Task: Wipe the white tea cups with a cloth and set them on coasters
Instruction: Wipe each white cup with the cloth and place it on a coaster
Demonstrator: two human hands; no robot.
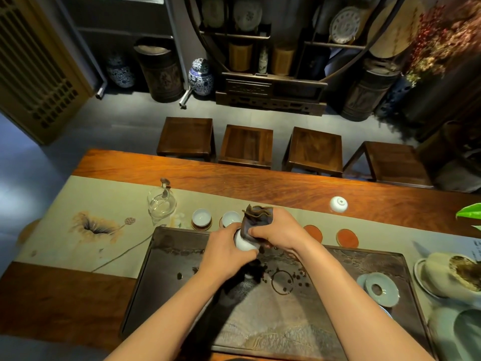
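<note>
Across the middle of the frame, a long wooden table with a pale runner; in the lower half, a dark tea tray speckled with wet spots. Above the tray's upper edge, just left of frame centre, a white cup wrapped in the curled fingers of the left hand. Pressed against that cup, a brown cloth, bunched and pinched in the closed fingers of the right hand.

Cup apparently tipped on its side, long axis roughly level, mouth probably toward the right and into the cloth; rim hidden, so not certain.

Left of the hands, two more white cups already upright on coasters; right of the hands, two bare orange coasters. Further up and right, on bare wood, one cup upside down.

Likely trouble: glazed, possibly damp cup slipping from the grip while being twisted, then dropping onto the hard tray and chipping. Also possible: elbow or cloth corner knocking the nearer finished cup, just beside the left hand, off its coaster.
</note>
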